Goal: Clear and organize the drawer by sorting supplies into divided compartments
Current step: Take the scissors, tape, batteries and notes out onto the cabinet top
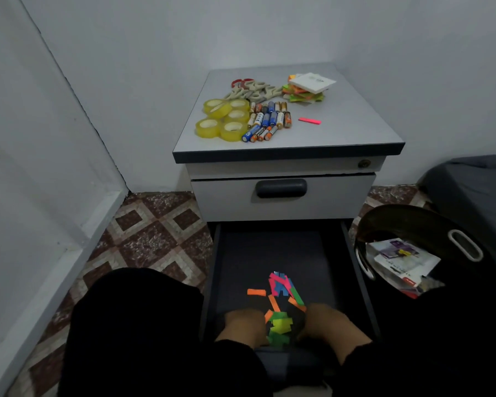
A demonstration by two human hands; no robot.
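While both hands flank paper strips (281, 299) (drawer (241, 253)), basket (413, 224) adjoins.

Dim, even indoor light leaves the open drawer (272, 253) murky and the near sleeves black, while wide-angle distortion bends the left wall edges and both hands (242, 325) look softly blurred.

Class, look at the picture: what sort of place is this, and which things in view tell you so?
Probably a corner of a home or small office: a grey pedestal cabinet against plain white walls, a patterned tile floor, and stationery such as tape rolls and batteries on top.
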